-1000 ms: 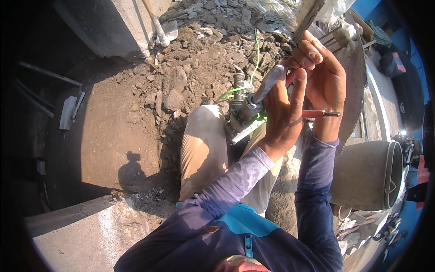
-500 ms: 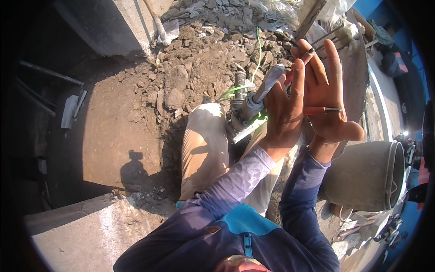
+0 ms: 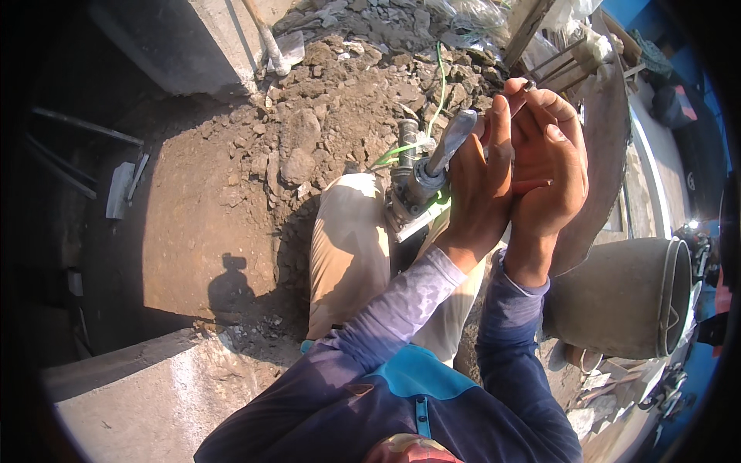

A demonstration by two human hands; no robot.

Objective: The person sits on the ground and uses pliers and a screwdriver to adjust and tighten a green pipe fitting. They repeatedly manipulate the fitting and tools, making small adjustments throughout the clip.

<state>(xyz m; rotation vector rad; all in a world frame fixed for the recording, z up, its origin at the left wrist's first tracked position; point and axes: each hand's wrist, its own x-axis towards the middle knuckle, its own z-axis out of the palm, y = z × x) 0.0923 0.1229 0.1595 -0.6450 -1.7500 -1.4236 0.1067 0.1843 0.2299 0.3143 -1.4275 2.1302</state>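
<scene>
My left hand [image 3: 480, 189] is raised in front of me, index finger pointing up and the other fingers closed round a slim red stick. The dark end of that stick [image 3: 529, 85] shows at the fingertips. Facing it is my right hand [image 3: 552, 174], cupped with its fingers curled inward. Another slim red stick [image 3: 532, 185] with a darker end lies across its palm, partly covered by the fingers. Just left of my hands, a power tool [image 3: 417, 185] stands between my knees, its flat metal chisel bit [image 3: 455, 139] pointing up. The hands hide part of the tool.
Broken rubble and soil [image 3: 309, 147] cover the ground ahead. A long-handled tool [image 3: 266, 38] leans by a concrete pillar [image 3: 224, 46]. On the right stand a curved board [image 3: 606, 154] and a grey bucket [image 3: 617, 297] lying on its side. A green cable [image 3: 440, 85] crosses the rubble.
My right hand has gone from flat and spread to cupped, its fingers curling in over the red stick. Both hands have drawn closer together, and the chisel bit has shifted slightly left.
</scene>
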